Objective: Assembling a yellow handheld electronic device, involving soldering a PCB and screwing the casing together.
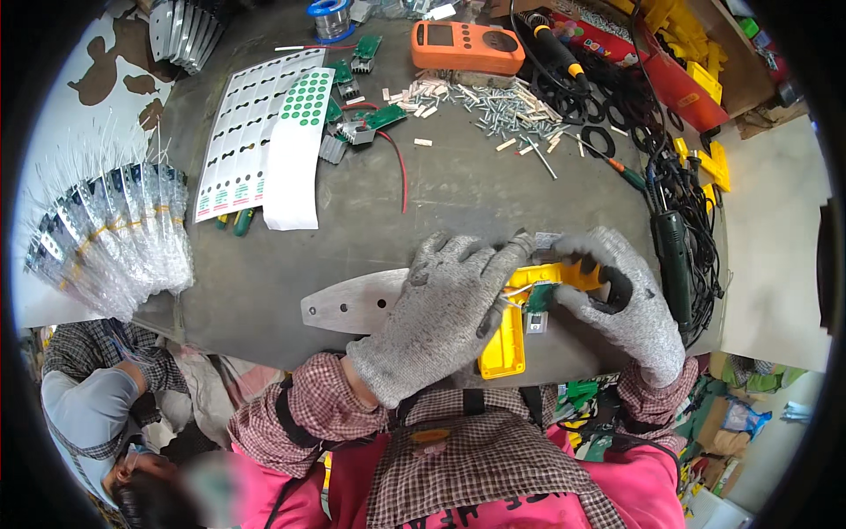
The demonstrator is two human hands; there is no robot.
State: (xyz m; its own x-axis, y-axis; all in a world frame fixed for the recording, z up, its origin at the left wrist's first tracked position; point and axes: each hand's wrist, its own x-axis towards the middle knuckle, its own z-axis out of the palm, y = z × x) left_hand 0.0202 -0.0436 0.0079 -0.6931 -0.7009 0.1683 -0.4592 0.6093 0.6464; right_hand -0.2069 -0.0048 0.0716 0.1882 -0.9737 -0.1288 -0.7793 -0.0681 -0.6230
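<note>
Grey knit gloves cover both my hands. My left hand (445,304) lies across a flat silver metal plate (344,302) with round holes, its fingertips closed at the edge of a yellow plastic housing (504,348). Part of that plate is hidden under the palm. To the right, my right hand (621,300) curls around the housing's far right part, its thumb against a small green circuit board (539,297). White wires run from the board toward my left fingers. Just below the board sits a small silver-and-white piece (535,323).
An orange meter (467,47), a pile of screws (502,106) and white sticker sheets (295,167) lie farther back. Several circuit boards (352,132) trail red wire. Black cables (696,238) and a soldering iron (553,44) are at right; wrapped parts (115,234) stand left, near another person (97,397).
</note>
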